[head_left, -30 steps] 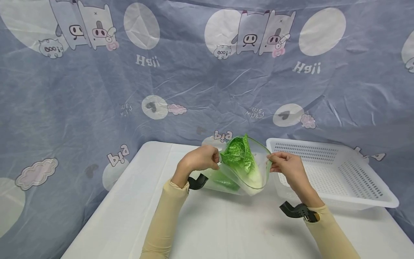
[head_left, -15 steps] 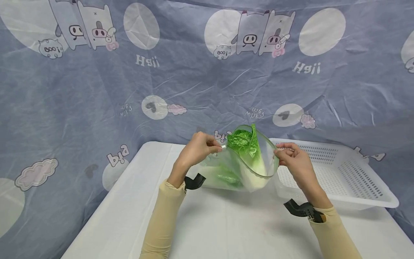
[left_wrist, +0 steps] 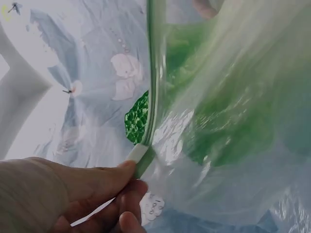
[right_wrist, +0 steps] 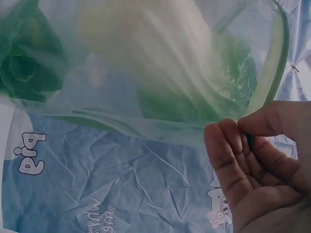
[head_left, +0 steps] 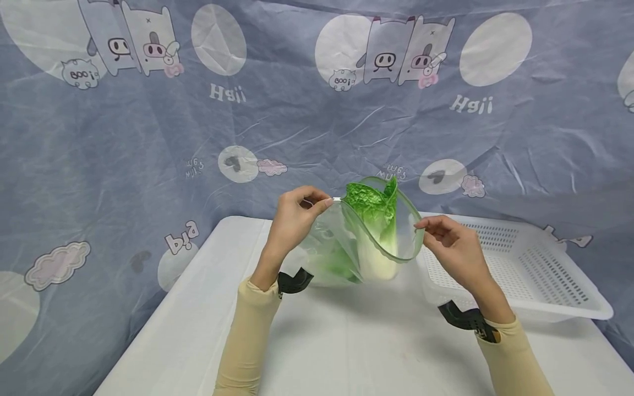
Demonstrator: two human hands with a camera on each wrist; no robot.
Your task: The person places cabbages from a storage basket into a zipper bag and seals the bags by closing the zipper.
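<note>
A clear zip bag (head_left: pixel 324 234) with a green zip strip hangs between both hands, its mouth held wide in a loop. My left hand (head_left: pixel 291 220) pinches the bag's left corner by a white slider (left_wrist: pixel 140 153), thumb against forefinger. On the opposite side my right hand (head_left: pixel 455 247) pinches the green strip (right_wrist: pixel 277 68). A napa cabbage (head_left: pixel 378 220) stands inside, its leafy top poking out of the mouth and its white base low in the bag. Farther left within the bag, another green leafy vegetable (head_left: pixel 339 264) shows blurred through the plastic.
A white perforated plastic basket (head_left: pixel 540 305) stands at the right of the white table (head_left: pixel 346 352), just beyond my right hand. Behind the table hangs a blue-grey patterned cloth (head_left: pixel 277 121).
Both hands have risen, lifting the bag's mouth, and the left has gone slightly left. The left fingers now pinch the slider corner. The cabbage has become more upright.
</note>
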